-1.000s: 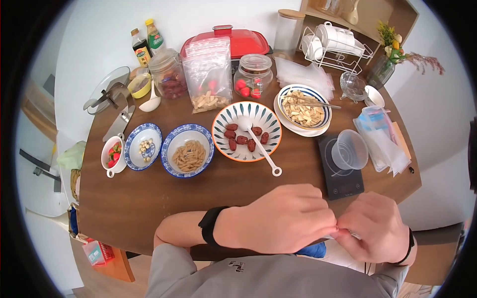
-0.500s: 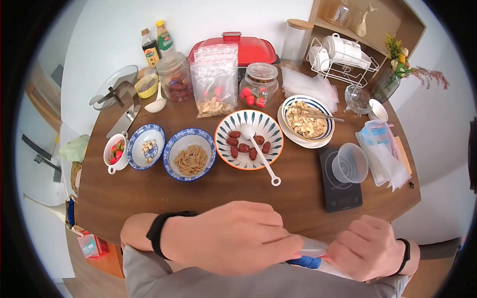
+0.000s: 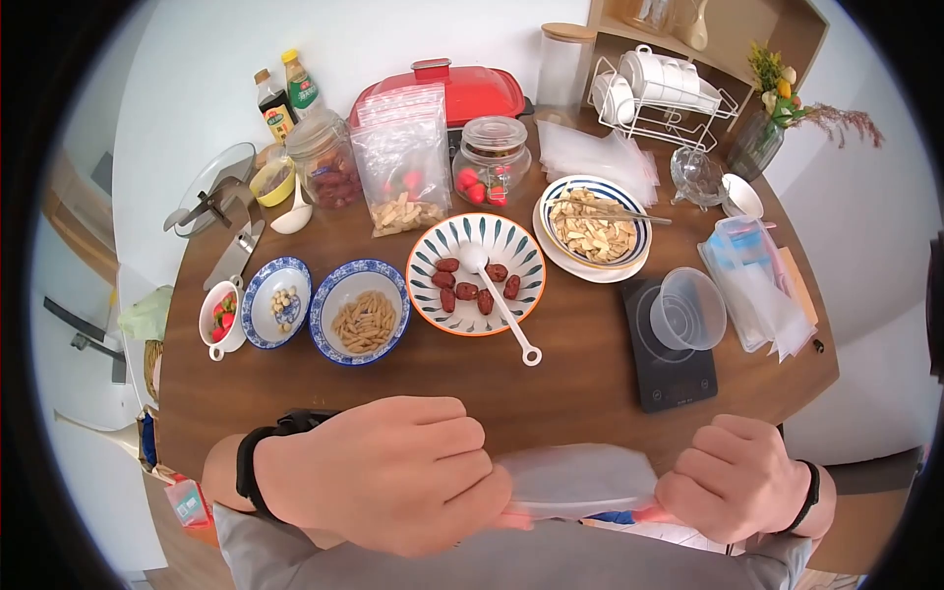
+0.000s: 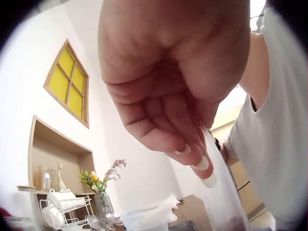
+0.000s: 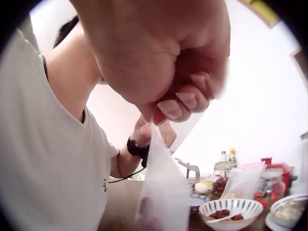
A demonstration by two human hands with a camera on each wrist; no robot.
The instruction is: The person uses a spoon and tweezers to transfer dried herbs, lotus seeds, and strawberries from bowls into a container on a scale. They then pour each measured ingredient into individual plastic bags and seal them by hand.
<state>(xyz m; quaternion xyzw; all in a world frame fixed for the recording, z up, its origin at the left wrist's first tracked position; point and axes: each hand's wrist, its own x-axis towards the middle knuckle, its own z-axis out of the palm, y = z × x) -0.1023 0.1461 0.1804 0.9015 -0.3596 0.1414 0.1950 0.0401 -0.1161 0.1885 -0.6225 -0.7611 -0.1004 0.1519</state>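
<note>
Between both hands a frosted plastic bag (image 3: 578, 479) is stretched at the table's front edge. My left hand (image 3: 379, 472) pinches its left top corner, my right hand (image 3: 733, 480) the right one. In the right wrist view the bag (image 5: 163, 187) hangs below the curled fingers, and something dark red shows faintly through its lower part. The left wrist view shows the left thumb and fingers (image 4: 204, 166) together at the bag's edge. Beyond the hands stands a striped bowl (image 3: 428, 246) with several red dates (image 3: 466, 291) and a white spoon (image 3: 501, 310).
A black kitchen scale (image 3: 678, 379) bears a clear plastic tub (image 3: 688, 315). Blue-patterned bowls (image 3: 359, 275) and a white bowl of strawberries (image 3: 222, 317) stand left. Behind are glass jars (image 3: 495, 157) and a filled zip bag (image 3: 401, 157); sliced pieces fill a bowl (image 3: 594, 231) at right.
The hands started close together and have moved apart, the left hand going left. The bag between them, barely visible at first, is now spread wide.
</note>
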